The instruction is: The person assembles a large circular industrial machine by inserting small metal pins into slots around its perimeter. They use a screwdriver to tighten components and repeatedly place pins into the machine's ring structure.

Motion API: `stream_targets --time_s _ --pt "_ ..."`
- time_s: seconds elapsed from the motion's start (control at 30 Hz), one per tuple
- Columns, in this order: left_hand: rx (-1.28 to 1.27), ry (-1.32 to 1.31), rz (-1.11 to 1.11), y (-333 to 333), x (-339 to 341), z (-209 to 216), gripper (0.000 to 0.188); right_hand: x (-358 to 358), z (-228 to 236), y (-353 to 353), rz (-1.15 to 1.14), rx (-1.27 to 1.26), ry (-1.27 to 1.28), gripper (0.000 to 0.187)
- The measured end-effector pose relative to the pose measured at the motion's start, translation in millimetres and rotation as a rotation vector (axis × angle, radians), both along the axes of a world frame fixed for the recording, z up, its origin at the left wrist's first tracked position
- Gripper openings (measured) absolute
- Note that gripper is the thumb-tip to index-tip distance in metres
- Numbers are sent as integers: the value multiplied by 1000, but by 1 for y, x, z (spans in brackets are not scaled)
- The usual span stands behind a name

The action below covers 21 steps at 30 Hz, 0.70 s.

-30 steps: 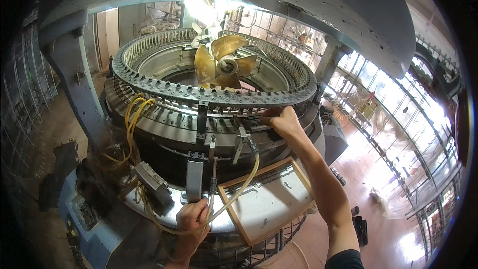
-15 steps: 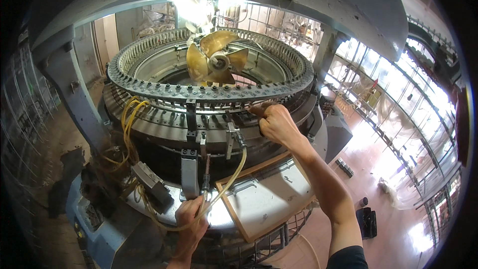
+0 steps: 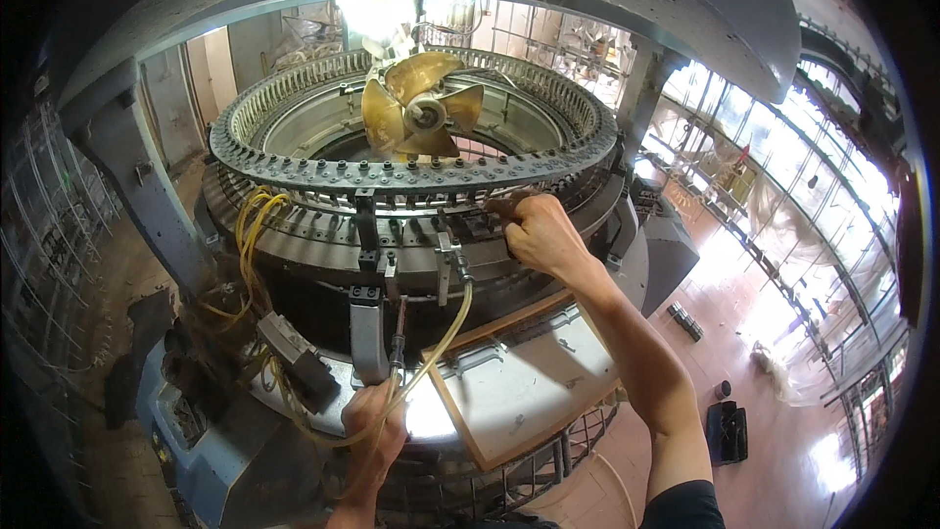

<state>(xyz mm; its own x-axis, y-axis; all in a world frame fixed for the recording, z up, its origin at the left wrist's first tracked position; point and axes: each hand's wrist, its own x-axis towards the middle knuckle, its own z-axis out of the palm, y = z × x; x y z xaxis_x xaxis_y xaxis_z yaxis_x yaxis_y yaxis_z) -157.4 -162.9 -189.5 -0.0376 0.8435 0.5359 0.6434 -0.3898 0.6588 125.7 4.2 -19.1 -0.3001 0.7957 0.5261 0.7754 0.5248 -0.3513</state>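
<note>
A large round knitting machine stands before me, its dark metal ring studded with bolts. My right hand reaches to the slot under the ring's front right. The index finger stretches left against the band of needles there; the other fingers are curled, and whatever they hold is hidden. Low in front, my left hand is wrapped round the lower end of a thin upright rod-like tool. Across that hand runs a pale yellow hose, which joins a metal fitting on the machine's front.
A fan with brass-coloured blades stands inside the ring. Yellow tubes hang at the left. A wood-framed white panel slopes below the right arm. Grey posts hold a heavy overhead frame. A black case lies on the floor.
My right hand has shifted slightly left along the needle band, its finger still at the slot. The fan blades have turned a little. The view has moved slightly; my left hand keeps its grip.
</note>
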Motion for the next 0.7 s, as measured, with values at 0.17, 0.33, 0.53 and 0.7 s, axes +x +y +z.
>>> stream_targets --time_s 0.17,0.33,0.53,0.7 --pt "47 -75 -18 0 6 3 8 1 -2 5 -29 5 -47 41" --pt "25 -120 -14 2 7 -2 10 1 -3 2 -68 26 -21 36" --pt "38 -121 -2 2 6 -6 11 0 -5 2 -51 77 8 24" --pt "7 -158 11 -2 9 -1 14 0 -3 0 -45 61 9 25"
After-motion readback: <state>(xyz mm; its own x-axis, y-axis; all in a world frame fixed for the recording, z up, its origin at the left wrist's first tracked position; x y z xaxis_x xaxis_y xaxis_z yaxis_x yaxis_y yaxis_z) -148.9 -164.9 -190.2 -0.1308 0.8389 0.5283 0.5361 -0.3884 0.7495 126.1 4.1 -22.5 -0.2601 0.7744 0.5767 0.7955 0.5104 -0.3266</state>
